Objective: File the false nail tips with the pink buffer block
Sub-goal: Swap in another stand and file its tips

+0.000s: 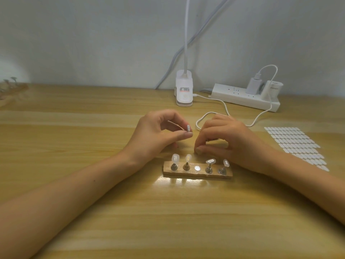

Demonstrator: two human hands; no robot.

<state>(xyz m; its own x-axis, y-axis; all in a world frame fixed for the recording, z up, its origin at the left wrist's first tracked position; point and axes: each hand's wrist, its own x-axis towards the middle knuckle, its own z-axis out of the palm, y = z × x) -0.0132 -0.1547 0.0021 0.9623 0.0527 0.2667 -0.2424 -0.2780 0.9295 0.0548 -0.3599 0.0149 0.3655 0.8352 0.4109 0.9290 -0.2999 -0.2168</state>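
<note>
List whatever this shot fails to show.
Head view only:
- What lies under the right hand: covered by its curled fingers; no pink buffer shows.
- Peg end of the nail tip: hidden inside the left hand.
- Lamp head: cut off by top edge.
- Stands at far left: blurred, cut by edge.
- Lamp label: too small.

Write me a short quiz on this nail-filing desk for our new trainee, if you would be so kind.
1. True or false: all five spots on the wooden holder carry a stand.
2. What does the left hand pinch? A) a nail tip on its stand; B) the white cable; C) the sticker sheet.
3. How many nail tips stand on the holder?

Key
1. False: the middle spot shows only a bare metal disc.
2. A.
3. Four.
</note>
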